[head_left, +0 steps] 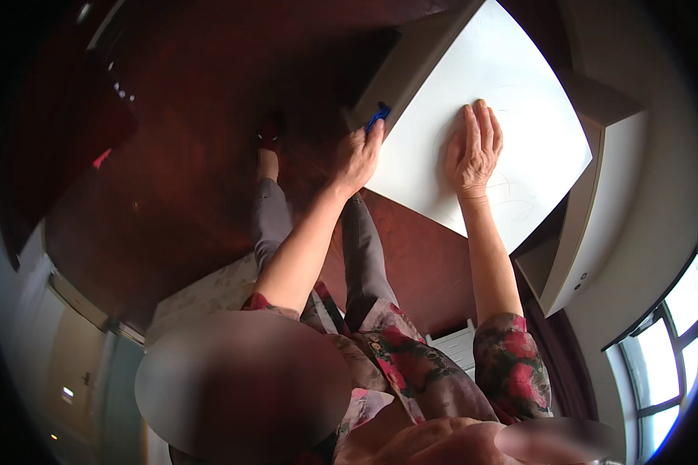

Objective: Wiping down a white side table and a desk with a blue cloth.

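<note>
A white cabinet with a smooth, flat top stands in front of me, to the right of the middle. My right hand lies flat on this top, its fingers stretched out and pointing away from me. At the cabinet's left edge, my left hand has its fingers closed on a small crumpled blue cloth. Only a bit of the cloth shows beyond the fingertips, by the cabinet's side. Faint thin marks run across the white top near my right hand.
Dark red-brown floor spreads to the left, with my foot and grey trouser legs over it. A pale curved panel stands right of the cabinet. Farther right is a bright window. A door shows at the lower left.
</note>
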The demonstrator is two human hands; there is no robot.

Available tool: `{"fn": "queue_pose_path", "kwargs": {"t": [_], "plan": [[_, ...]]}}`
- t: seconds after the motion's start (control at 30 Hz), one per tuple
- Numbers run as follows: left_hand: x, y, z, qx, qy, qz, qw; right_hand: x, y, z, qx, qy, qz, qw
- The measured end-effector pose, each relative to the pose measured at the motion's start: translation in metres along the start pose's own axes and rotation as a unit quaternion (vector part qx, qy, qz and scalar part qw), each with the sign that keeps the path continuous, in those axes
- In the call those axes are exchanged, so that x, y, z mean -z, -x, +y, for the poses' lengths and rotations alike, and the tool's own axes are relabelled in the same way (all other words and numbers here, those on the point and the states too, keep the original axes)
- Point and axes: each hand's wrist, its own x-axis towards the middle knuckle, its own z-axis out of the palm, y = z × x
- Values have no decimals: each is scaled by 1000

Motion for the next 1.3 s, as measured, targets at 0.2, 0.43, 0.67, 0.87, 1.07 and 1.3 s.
{"fn": "queue_pose_path", "kwargs": {"t": [0.2, 0.43, 0.67, 0.87, 1.07, 1.3], "plan": [[-24, 76, -43, 54, 19, -5, 998, 7, 51, 1, 65, -7, -33, 997], [-126, 214, -90, 149, 234, -82, 957, 50, 171, 46, 114, 19, -88, 989], [-153, 220, -100, 139, 374, -99, 911, 60, 202, 49, 126, 25, -108, 986], [-166, 108, -107, 85, 499, -35, 862, 63, 194, 44, 148, 35, -105, 983], [-182, 53, -139, -80, 233, 32, 969, 63, 191, 44, 143, 60, -104, 982], [-197, 138, -271, -72, 71, 35, 994, 49, 191, 24, 138, 40, -94, 985]]}}
